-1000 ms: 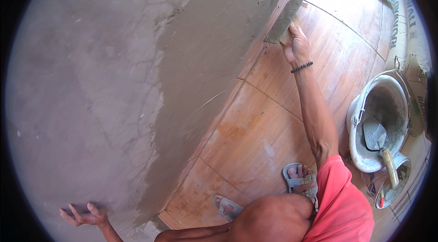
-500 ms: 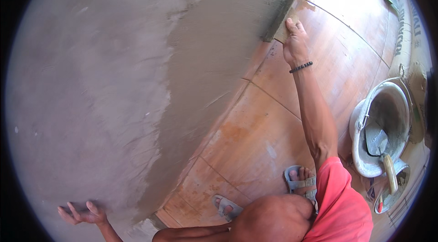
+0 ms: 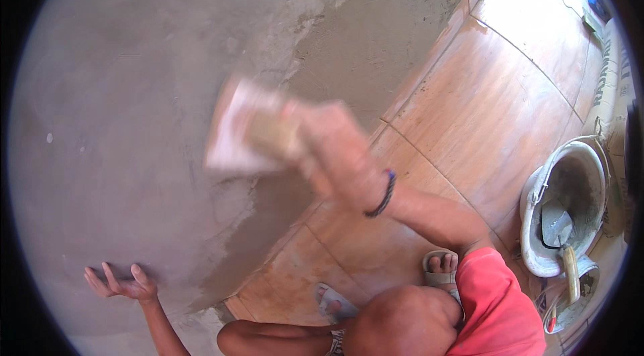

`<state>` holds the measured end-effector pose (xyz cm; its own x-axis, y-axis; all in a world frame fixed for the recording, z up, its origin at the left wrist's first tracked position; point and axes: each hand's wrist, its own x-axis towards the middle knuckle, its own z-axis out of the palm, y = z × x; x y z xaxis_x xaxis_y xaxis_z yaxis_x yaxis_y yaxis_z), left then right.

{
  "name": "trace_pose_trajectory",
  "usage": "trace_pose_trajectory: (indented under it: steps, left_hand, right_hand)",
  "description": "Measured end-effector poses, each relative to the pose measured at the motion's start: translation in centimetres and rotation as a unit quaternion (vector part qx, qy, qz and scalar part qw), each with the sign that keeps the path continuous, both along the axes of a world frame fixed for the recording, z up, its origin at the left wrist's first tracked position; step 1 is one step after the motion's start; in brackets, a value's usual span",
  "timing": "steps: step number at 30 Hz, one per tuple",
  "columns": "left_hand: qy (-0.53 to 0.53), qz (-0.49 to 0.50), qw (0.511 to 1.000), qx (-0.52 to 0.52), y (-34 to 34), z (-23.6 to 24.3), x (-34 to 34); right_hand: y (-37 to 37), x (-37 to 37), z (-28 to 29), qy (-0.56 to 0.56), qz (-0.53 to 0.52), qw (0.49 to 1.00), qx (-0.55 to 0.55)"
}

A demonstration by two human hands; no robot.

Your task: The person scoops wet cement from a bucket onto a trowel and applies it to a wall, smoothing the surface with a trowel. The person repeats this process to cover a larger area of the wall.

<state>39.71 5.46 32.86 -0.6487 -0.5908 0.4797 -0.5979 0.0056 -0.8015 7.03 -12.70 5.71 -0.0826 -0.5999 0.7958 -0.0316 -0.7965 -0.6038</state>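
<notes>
Smoothing the darker band of the wall, seemingly, with a flat float; calling next, in all likelihood, for a level face and even pressure along the wall-side edge of the floor. Gripping the motion-blurred float by its tan handle in the right hand, its plate just left of the knuckles; impossible to tell whether touching the wall. Holding the left hand free of any tool, fingers spread, by the wall's lower part, well apart from the float.
</notes>
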Motion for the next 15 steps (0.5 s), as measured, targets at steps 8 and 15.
trace_pose_trajectory:
  steps: [8, 15]
  left_hand:
    - [-0.005, 0.006, 1.000, -0.004, 0.1, 0.0, -0.1]
    - [-0.002, -0.003, 1.000, 0.000, 0.0, 0.1, 0.1]
  right_hand:
    - [7.6, -3.9, -6.4, -0.289, 0.233, 0.843, 0.389]
    - [6.0, -3.4, -16.7, -0.534, 0.197, 0.689, 0.449]
